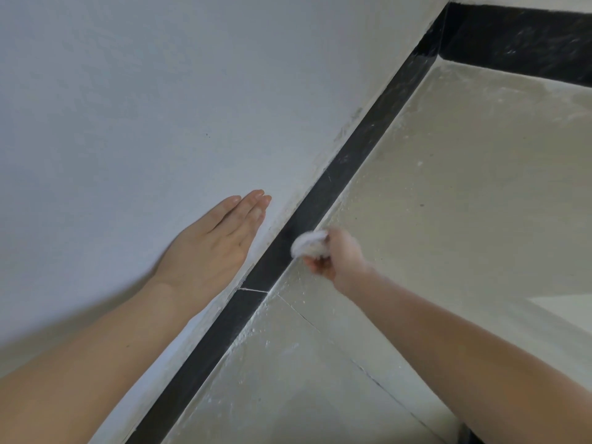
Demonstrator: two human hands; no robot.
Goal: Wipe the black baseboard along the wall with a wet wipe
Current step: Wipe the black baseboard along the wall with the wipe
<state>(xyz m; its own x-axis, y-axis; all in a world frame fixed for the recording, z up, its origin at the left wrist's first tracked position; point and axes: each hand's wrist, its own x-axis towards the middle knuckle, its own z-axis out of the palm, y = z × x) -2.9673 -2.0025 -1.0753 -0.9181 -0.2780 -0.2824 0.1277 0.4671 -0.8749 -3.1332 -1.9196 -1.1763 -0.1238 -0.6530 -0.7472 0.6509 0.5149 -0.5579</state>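
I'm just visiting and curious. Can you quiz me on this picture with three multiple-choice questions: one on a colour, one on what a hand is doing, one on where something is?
1. What colour is the baseboard?
A white
B black
C brown

2. What is the right hand doing?
A hanging empty
B waving in the air
C gripping a crumpled wet wipe at the baseboard

3. Where is the left hand?
A flat on the wall
B on the baseboard
C on top of the right hand

Answers:
1 B, the strip under the wall is black.
2 C, a white wad shows in its curled fingers.
3 A, its straight fingers lie on the white paint.
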